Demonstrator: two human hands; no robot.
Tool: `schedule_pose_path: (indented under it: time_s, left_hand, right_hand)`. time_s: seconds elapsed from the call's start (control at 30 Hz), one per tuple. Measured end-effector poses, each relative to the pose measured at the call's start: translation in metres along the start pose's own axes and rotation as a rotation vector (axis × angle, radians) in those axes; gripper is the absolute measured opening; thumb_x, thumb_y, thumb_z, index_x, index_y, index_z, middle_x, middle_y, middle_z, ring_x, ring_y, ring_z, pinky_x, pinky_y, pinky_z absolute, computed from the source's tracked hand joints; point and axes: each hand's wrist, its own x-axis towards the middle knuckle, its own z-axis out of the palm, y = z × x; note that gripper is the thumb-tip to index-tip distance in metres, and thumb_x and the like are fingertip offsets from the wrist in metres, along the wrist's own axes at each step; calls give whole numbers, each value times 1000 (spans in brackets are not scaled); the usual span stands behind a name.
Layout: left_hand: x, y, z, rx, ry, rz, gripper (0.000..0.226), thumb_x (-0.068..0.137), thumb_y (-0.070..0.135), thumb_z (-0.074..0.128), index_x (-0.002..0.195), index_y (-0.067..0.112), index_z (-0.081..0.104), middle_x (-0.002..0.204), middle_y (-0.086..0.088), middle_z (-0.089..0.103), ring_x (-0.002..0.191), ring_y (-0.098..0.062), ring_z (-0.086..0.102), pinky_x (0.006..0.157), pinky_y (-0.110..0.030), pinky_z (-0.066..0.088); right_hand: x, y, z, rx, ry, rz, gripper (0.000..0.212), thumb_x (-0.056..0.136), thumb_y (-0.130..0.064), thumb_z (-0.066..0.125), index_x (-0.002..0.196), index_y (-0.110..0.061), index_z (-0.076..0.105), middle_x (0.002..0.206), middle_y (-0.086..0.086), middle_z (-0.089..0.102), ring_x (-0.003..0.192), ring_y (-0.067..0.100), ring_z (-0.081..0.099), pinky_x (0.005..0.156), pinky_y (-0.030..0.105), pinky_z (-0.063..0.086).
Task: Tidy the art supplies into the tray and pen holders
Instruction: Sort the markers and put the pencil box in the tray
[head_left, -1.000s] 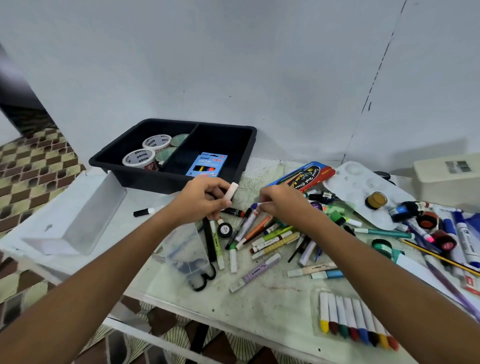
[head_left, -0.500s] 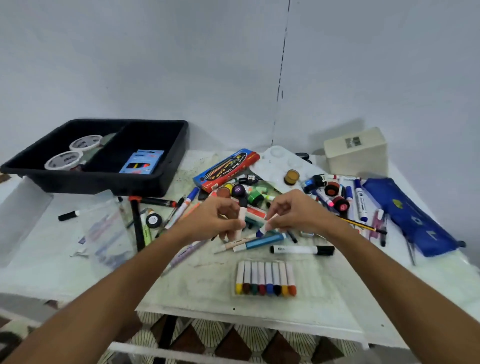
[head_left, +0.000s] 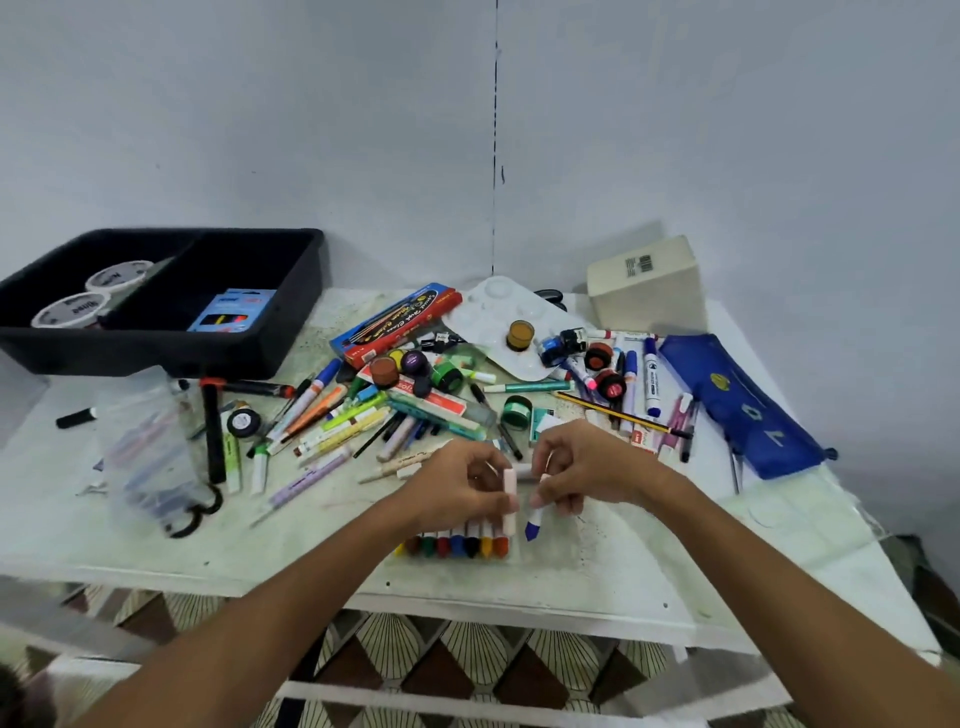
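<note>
My left hand (head_left: 457, 486) pinches a pale pink marker cap (head_left: 510, 501) held upright. Right beside it, my right hand (head_left: 582, 470) grips a blue-tipped marker (head_left: 535, 522), its tip pointing down. Both hover over a row of coloured crayons (head_left: 457, 543) near the table's front edge. A heap of markers and pens (head_left: 343, 421) lies behind my hands. The black two-part tray (head_left: 291, 312) stands at the back left with tape rolls (head_left: 70, 309) and a blue pack (head_left: 231, 312) inside. A clear plastic pen holder (head_left: 148, 452) lies at the left.
Paint pots (head_left: 415, 366), a white palette (head_left: 498, 322), a red-blue crayon box (head_left: 397, 322) and a cream box (head_left: 647, 283) crowd the back. A blue pencil case (head_left: 740, 402) lies at the right. Black scissors (head_left: 200, 512) rest by the holder.
The view swung to the right and the tray slid to the left of the picture. My hands moved nearer the front edge, over the crayons, still holding cap and marker apart.
</note>
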Motion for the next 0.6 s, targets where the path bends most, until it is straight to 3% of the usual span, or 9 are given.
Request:
schedule_pose_path:
  time_s: [0.13, 0.3, 0.4, 0.6]
  left_hand:
    - [-4, -2, 7, -9, 15, 14, 28, 77, 12, 80, 96, 13, 59, 74, -13, 72, 61, -15, 66, 56, -26, 51]
    - [-3, -6, 12, 225, 82, 81, 21, 73, 22, 83, 80, 25, 64, 67, 10, 65, 60, -4, 57, 59, -26, 48]
    - [-3, -7, 14, 295, 115, 83, 25, 72, 27, 83, 94, 20, 73, 71, 15, 64, 60, 0, 53, 60, -23, 46]
    - [-5, -8, 18, 311, 126, 124, 41, 73, 25, 82, 111, 22, 70, 81, 15, 65, 65, 0, 55, 60, -14, 44]
  right_hand:
    - [1, 5, 7, 27, 6, -12, 35, 70, -7, 84, 83, -5, 52, 61, 16, 68, 47, 24, 63, 44, 27, 52]
    - [1, 10, 17, 19, 99, -36, 27, 71, -7, 84, 80, -3, 59, 59, 12, 69, 52, 25, 68, 48, 28, 55]
    - [-1, 12, 21, 30, 149, -37, 18, 72, -4, 82, 79, -3, 66, 60, 10, 70, 54, 24, 70, 50, 28, 57]
    - [-4, 10, 26, -4, 171, -1, 13, 76, 1, 77, 88, 1, 71, 63, 12, 70, 55, 22, 70, 54, 30, 59]
